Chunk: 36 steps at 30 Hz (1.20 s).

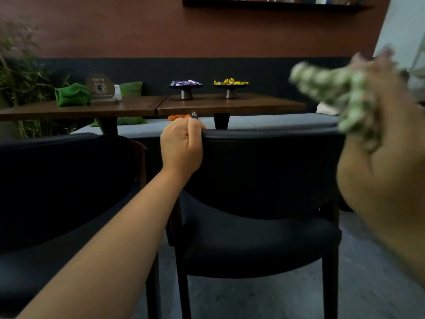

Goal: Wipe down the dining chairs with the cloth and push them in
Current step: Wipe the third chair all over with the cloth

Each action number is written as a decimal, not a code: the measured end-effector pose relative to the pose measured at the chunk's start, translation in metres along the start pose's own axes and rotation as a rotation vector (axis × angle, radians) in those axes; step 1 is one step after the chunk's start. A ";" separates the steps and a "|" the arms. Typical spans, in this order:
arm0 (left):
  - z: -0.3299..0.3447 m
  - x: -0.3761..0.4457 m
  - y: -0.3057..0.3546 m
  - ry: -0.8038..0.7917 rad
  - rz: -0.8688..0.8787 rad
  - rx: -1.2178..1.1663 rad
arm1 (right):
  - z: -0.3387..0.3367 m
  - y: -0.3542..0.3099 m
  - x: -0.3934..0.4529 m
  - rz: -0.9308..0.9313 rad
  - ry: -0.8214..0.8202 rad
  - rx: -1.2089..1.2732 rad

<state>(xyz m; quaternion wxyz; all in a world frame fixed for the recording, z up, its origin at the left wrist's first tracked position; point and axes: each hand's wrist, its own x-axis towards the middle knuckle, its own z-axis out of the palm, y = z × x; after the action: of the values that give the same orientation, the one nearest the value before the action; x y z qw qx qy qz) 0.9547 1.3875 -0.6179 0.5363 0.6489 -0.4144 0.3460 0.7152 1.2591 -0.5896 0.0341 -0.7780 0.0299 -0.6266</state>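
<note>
Left hand (181,147) clamped on top rail of dining chair (257,226), center, pulled out from table (142,107). Right hand (386,171) grips cloth (338,90), raised near right, blurred. Risk: 1-handed pull tips chair.

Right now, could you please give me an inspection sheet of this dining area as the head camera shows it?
Surface: wooden table, chairs not yet pushed under it.
Job's things: black chair faces the table; second black chair to its left; green-and-white cloth, blurred.
Clutter: two footed dishes of wrapped sweets, green towel, wooden sign.
Hands: left hand grips the chair's top rail; right hand holds the cloth raised above the backrest.
Cables: nothing seen.
Surroundings: grey bench, plant, wall shelf.
</note>
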 end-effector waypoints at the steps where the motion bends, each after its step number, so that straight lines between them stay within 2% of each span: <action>1: 0.000 -0.001 0.001 0.000 0.004 0.009 | -0.001 -0.001 0.003 0.071 0.116 0.006; 3: -0.002 -0.002 0.002 0.004 0.034 0.072 | 0.007 -0.008 0.005 0.048 0.328 -0.036; 5: -0.006 -0.005 0.004 0.008 0.084 0.181 | 0.030 -0.016 -0.004 -0.112 0.323 -0.062; 8: -0.005 -0.010 0.012 0.023 0.181 0.219 | 0.074 -0.009 -0.034 -0.340 0.126 -0.249; 10: -0.002 -0.012 0.019 0.036 0.164 0.173 | 0.091 0.005 -0.058 -0.532 0.009 -0.363; 12: 0.002 -0.012 0.024 0.038 0.120 0.142 | 0.102 0.022 -0.077 -0.708 -0.124 -0.369; 16: 0.001 -0.013 0.023 0.031 0.107 0.127 | 0.117 0.061 -0.129 -1.108 -0.500 -0.463; 18: -0.001 -0.014 0.026 0.012 0.122 0.138 | 0.116 0.073 -0.148 -1.126 -0.712 -0.528; 19: -0.002 -0.014 0.028 -0.001 0.129 0.146 | 0.115 0.076 -0.154 -1.086 -0.739 -0.495; 20: -0.003 -0.014 0.030 -0.016 0.132 0.152 | 0.110 0.073 -0.157 -1.009 -0.755 -0.428; 22: -0.006 -0.013 0.032 -0.047 0.129 0.177 | 0.100 0.058 -0.155 -0.797 -0.674 -0.221; 24: -0.009 -0.010 0.038 -0.106 0.162 0.245 | 0.081 0.034 -0.155 -0.461 -0.608 0.119; 26: -0.010 -0.006 0.057 -0.213 0.243 0.322 | 0.051 0.005 -0.150 0.139 -0.460 0.533; 28: -0.002 0.004 0.091 -0.421 0.263 0.362 | 0.025 0.000 -0.138 0.845 -0.103 0.873; 29: 0.005 0.011 0.108 -0.564 0.226 0.402 | 0.015 0.009 -0.133 1.112 0.099 0.893; 30: 0.013 0.019 0.125 -0.712 0.184 0.441 | 0.005 0.023 -0.128 1.288 0.251 0.797; 32: 0.034 0.033 0.151 -0.968 0.111 0.453 | -0.014 0.053 -0.117 1.497 0.451 0.581; 34: 0.062 0.041 0.173 -1.131 0.070 0.468 | -0.031 0.081 -0.107 1.525 0.603 0.582; 36: 0.094 0.046 0.191 -1.220 0.083 0.538 | -0.036 0.113 -0.102 1.526 0.688 0.600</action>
<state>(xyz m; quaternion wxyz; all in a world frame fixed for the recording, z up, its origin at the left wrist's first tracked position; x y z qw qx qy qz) 0.8006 1.2714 -0.5159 0.0114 0.8228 -0.5674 0.0288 0.6582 1.1550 -0.6920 0.6337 -0.2730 0.3834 -0.6139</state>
